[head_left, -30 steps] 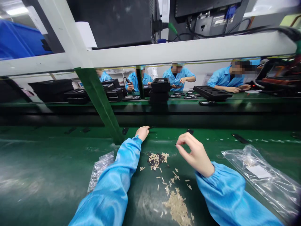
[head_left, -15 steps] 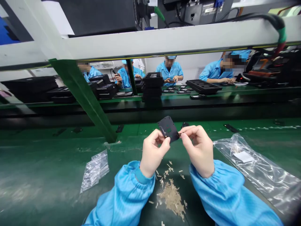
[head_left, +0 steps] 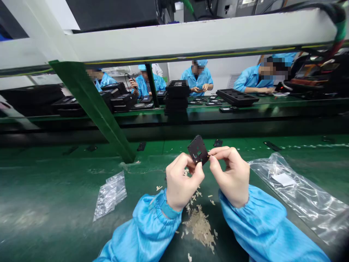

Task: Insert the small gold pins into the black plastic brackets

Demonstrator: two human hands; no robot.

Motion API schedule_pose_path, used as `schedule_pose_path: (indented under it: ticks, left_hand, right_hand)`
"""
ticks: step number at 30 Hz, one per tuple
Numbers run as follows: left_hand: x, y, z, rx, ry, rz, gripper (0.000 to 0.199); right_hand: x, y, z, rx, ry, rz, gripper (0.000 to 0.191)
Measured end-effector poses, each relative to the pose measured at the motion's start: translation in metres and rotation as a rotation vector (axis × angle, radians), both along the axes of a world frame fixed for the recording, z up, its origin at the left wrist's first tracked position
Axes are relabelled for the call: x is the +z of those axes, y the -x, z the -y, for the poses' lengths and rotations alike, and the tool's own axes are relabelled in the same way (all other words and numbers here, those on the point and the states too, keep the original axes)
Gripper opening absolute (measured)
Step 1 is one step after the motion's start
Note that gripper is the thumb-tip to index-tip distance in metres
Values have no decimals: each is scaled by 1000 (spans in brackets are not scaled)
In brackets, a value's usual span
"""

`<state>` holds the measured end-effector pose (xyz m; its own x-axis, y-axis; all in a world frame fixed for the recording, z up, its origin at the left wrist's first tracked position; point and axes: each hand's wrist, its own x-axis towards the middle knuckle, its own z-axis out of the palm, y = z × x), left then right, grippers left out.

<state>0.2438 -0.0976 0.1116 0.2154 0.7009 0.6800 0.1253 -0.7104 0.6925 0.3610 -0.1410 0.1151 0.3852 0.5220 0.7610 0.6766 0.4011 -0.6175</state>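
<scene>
My left hand [head_left: 182, 182] pinches a thin black plastic plate [head_left: 197, 148] by its lower edge, between thumb and fingers. The plate is tilted up and has small holes and a cutout. At its right edge, the thumb and index finger of my right hand [head_left: 231, 177] are pressed together. A tiny brownish bit shows at those fingertips, too small to name. Below my hands a heap of small beige flat pieces [head_left: 201, 226] lies on the green work surface [head_left: 60, 193], with loose ones scattered around my left wrist.
A small clear plastic bag [head_left: 110, 196] lies at left, a larger one [head_left: 300, 196] at right. Black parts [head_left: 141, 146] lie along the back. A green post [head_left: 92, 109] slants down at left. Beyond the ledge, people in blue work near stacked black trays [head_left: 177, 95].
My left hand has shifted slightly right and turned the plate to a steeper angle. My right fingertips stay at its edge. The camera view has shifted a little.
</scene>
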Motion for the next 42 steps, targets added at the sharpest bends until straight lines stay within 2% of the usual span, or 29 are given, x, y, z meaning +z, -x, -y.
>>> schedule_pose_path:
  ticks: [16,20,29,37,42]
  left_hand:
    - [9,8,-5,52,-259,-29,21]
    - [10,9,-6,42,-277,-30,21]
    - [12,9,-8,-4,-298,-23,19]
    - [13,10,-7,-34,-256,3,18]
    - [11,10,-8,-61,-201,25,18]
  right_hand:
    - [11,-4,8,243,131,-59,10]
    - [12,-7,7,289,168,-115,10]
    - [9,-13,4,475,240,-431,10]
    - [8,-10,3,520,249,-536,10]
    - [10,-8,5,489,230,-489,7]
